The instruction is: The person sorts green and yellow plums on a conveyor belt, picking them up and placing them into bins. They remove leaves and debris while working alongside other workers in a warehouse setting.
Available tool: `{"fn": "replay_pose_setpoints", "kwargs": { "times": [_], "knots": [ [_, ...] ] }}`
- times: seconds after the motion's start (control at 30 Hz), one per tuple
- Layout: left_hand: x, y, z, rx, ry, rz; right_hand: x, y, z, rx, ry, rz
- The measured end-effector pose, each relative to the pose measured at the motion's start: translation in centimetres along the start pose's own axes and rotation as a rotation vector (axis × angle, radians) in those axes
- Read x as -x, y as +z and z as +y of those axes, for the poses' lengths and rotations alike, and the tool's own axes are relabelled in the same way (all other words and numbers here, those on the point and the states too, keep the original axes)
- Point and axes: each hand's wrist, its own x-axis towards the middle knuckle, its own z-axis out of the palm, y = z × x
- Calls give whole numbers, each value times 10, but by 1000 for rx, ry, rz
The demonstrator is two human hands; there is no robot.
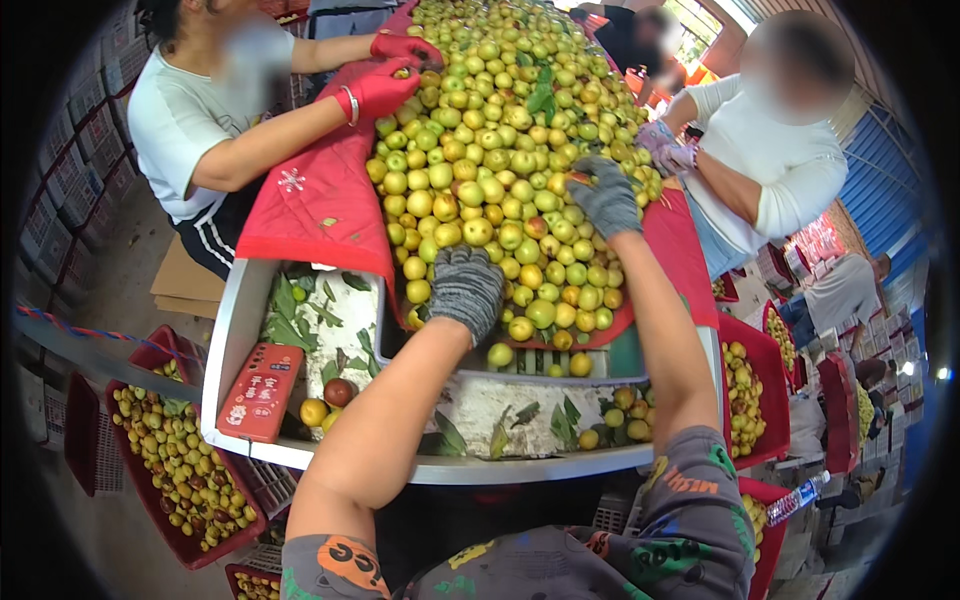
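A deep heap of round yellow-green fruits (480, 150), apparently fresh jujubes, lies on a red quilted cloth (322, 217) over a metal-edged sorting table (525, 469). My left hand (466, 292), in a grey knit glove, rests palm down on the near side of the heap; its fingertips are hidden among the fruits, so a hold cannot be told. Farther off to the right, my right hand (606, 196) wears a matching glove. Between its thumb and fingers shows a reddish fruit (578, 178), partly covered by the glove.
A red phone-like case (261, 393) lies at the table's left corner, near loose leaves (289, 319). Red-gloved hands (382, 86) work at left, a co-worker's patterned gloves (666, 148) at right. Red crates of fruit (180, 465) flank the table. A plastic bottle (799, 496) is at right.
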Motion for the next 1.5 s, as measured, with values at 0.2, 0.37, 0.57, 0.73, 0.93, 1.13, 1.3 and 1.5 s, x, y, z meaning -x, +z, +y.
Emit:
{"fn": "replay_pose_setpoints", "kwargs": {
  "times": [0.2,0.37,0.57,0.73,0.93,1.13,1.3,1.5],
  "knots": [
    [1,-5,7,9,-4,-73,132,-170,80,391,40,202],
    [1,-6,5,53,-20,-82,203,-251,110,975,415,-37],
    [7,-40,40,357,533,-315,138,-114,-22,-224,100,-152],
    [9,22,25,338,637,-451,80,22,-35,430,-116,-485],
    [13,27,20,347,549,-478,49,30,-65,632,33,-706],
    [9,11,26,304,489,-598,76,28,-53,552,82,-750],
    [11,5,21,298,466,-607,114,-27,-54,87,122,-517],
    [9,-10,30,279,450,-650,202,-160,86,278,139,87]
  ]
}}
